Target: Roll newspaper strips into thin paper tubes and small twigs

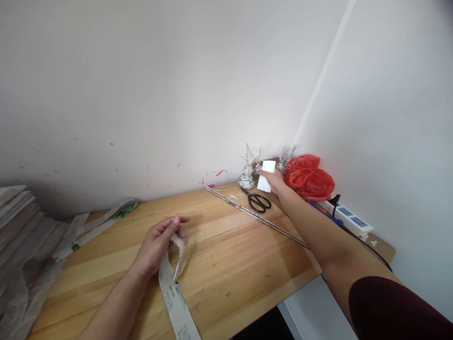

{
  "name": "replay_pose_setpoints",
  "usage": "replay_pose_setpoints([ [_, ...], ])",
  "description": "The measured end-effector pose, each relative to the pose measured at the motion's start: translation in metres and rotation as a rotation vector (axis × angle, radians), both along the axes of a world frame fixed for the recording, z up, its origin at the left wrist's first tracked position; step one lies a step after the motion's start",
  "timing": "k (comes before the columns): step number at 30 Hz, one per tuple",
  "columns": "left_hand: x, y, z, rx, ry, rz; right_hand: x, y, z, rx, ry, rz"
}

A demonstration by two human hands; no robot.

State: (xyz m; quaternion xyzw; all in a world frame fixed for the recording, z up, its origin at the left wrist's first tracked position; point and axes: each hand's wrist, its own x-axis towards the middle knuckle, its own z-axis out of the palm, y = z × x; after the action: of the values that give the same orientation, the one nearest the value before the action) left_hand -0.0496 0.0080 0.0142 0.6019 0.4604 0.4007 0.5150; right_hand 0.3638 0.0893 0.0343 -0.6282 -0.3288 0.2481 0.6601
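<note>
My left hand [161, 241] is closed on a long printed paper strip [177, 307], which loops below the fingers and runs down over the table's front edge. At the back right, my right hand [274, 179] grips a white folded piece [265, 184], perhaps paper or tissue. Just left of it stands a small woven paper figure [246, 177] with upright ends. Black-handled scissors [259, 202] lie in front of that hand. Thin rolled paper sticks [255, 216] stretch diagonally across the wooden table [226, 264].
A red plastic bag [309, 179] and a power strip [354, 220] with a cable lie at the right by the wall. Stacked paper [24, 250] rises at the far left, with loose strips [95, 232] beside it. Another woven piece [282, 167] is partly hidden.
</note>
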Motion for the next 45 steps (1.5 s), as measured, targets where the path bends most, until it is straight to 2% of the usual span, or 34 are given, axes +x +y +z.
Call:
replay_pose_setpoints([
  [6, 0.004, -0.001, -0.001, 0.003, -0.009, -0.063, -0.006, -0.003, 0.004, 0.032, 0.112, 0.042],
  [12, 0.004, -0.001, -0.002, 0.057, 0.009, -0.061, -0.006, -0.007, 0.007, 0.037, 0.257, -0.029],
  [15, 0.005, -0.001, -0.002, 0.091, 0.004, -0.051, -0.004, -0.020, 0.013, 0.060, 0.294, -0.072],
  [19, 0.006, -0.003, -0.001, 0.082, -0.031, -0.069, -0.016, -0.058, 0.025, 0.092, 0.357, -0.072],
  [21, 0.006, -0.003, 0.000, 0.088, -0.056, -0.069, -0.036, -0.079, 0.031, 0.078, 0.390, 0.035],
  [24, 0.006, -0.004, 0.002, 0.097, -0.109, -0.047, -0.084, -0.103, 0.038, 0.010, 0.460, 0.405],
  [28, 0.007, -0.008, 0.006, 0.027, -0.189, -0.115, -0.160, -0.111, 0.041, -0.026, 0.560, 0.813],
  [32, 0.013, -0.017, 0.006, -0.204, -0.359, -0.314, -0.222, -0.103, 0.023, -0.060, 0.610, 1.131],
  [34, 0.018, -0.021, 0.005, -0.304, -0.407, -0.346, -0.243, -0.096, 0.007, -0.124, 0.559, 1.186],
  [37, 0.021, -0.020, 0.003, -0.325, -0.450, -0.251, -0.256, -0.088, -0.015, -0.154, 0.381, 1.085],
  [39, 0.019, -0.015, 0.002, -0.201, -0.384, -0.114, -0.256, -0.084, -0.024, -0.127, 0.297, 1.007],
  [42, 0.013, -0.006, 0.001, 0.065, -0.053, 0.204, -0.250, -0.082, -0.026, -0.095, 0.246, 0.996],
  [43, 0.011, -0.004, 0.000, 0.121, 0.056, 0.275, -0.249, -0.083, -0.026, -0.079, 0.203, 0.987],
  [45, 0.010, -0.003, -0.002, 0.169, 0.164, 0.302, -0.248, -0.085, -0.025, -0.024, 0.075, 0.919],
])
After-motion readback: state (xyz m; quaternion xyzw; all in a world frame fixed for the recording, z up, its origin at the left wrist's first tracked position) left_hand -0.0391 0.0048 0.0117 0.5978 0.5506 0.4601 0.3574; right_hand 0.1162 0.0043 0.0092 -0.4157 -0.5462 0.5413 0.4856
